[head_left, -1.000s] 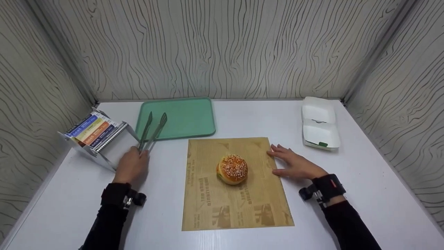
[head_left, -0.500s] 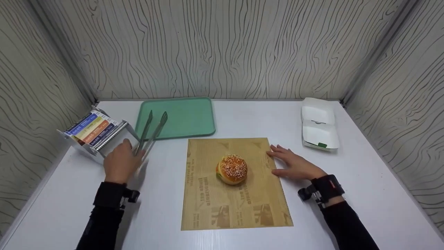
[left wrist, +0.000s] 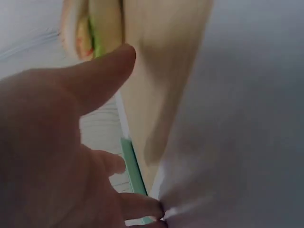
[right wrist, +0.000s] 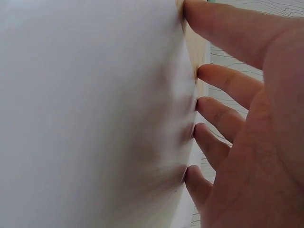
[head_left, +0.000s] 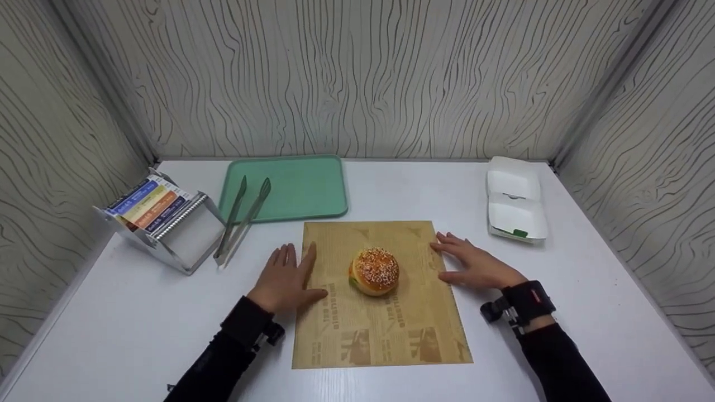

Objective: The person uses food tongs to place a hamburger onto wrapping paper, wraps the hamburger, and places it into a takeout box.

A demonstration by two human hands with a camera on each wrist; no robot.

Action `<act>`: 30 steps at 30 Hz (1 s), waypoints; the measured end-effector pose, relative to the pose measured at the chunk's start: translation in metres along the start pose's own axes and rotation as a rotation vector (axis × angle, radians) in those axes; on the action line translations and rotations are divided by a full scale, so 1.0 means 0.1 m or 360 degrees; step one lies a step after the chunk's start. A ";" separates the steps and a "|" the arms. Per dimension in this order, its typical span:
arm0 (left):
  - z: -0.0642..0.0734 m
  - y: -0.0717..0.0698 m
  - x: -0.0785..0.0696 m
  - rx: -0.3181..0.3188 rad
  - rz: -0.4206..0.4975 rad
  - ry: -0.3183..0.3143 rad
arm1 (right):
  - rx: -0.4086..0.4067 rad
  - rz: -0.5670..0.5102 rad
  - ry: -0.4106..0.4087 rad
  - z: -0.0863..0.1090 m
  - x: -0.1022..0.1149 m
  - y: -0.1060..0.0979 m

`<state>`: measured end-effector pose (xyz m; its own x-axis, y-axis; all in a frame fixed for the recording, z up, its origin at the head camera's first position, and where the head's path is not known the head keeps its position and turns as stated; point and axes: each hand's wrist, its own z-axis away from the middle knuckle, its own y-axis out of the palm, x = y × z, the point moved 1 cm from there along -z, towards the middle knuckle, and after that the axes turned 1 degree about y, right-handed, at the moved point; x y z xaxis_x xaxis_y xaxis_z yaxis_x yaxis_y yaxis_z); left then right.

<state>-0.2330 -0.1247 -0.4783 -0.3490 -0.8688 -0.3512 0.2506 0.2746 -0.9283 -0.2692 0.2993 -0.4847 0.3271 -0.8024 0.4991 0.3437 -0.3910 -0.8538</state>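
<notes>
A sesame-topped burger (head_left: 374,272) sits near the middle of a brown printed sheet of wrapping paper (head_left: 380,335), which lies flat on the white table. At the paper's left edge is my left hand (head_left: 285,282), fingers spread, thumb and index finger over the paper. In the left wrist view the thumb (left wrist: 107,71) looks raised off the paper, near the burger (left wrist: 107,23). My right hand (head_left: 475,265) rests with spread fingers along the paper's right edge. In the right wrist view its fingertips (right wrist: 202,71) touch down at the paper's border and the table.
Metal tongs (head_left: 243,223) lie on the table, tips over a green tray (head_left: 313,190) at the back left. A metal rack (head_left: 162,223) with coloured labels stands at far left. An open white burger box (head_left: 515,198) is at back right. Patterned walls enclose the table.
My left hand has let go of the tongs' handle end and moved right to the paper's left edge, its fingers spreading. The tongs, burger and right hand have stayed put.
</notes>
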 end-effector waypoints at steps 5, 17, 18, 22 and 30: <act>0.03 0.06 -0.11 0.0013 -0.0026 0.0118 | -0.0001 -0.0008 -0.0006 0.00 -0.01 0.01; -0.06 0.11 -0.02 -0.0023 0.0295 0.0124 | 0.0006 -0.0047 0.0045 0.02 0.00 0.04; -0.07 0.11 0.00 -0.0040 0.0275 0.0088 | 0.0007 -0.0043 0.0042 0.02 0.00 0.03; -0.08 0.10 -0.01 -0.0055 0.0151 0.0049 | 0.0003 -0.0035 0.0010 0.02 0.00 0.00; -0.12 0.12 -0.14 -0.0105 0.0262 0.0264 | -0.0016 -0.0038 -0.0022 0.00 0.01 0.00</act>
<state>-0.2358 -0.1040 -0.4856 -0.4531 -0.7320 -0.5088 0.2588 0.4381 -0.8609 -0.2688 0.2986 -0.4839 0.3314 -0.7864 0.5213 0.3425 -0.4146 -0.8431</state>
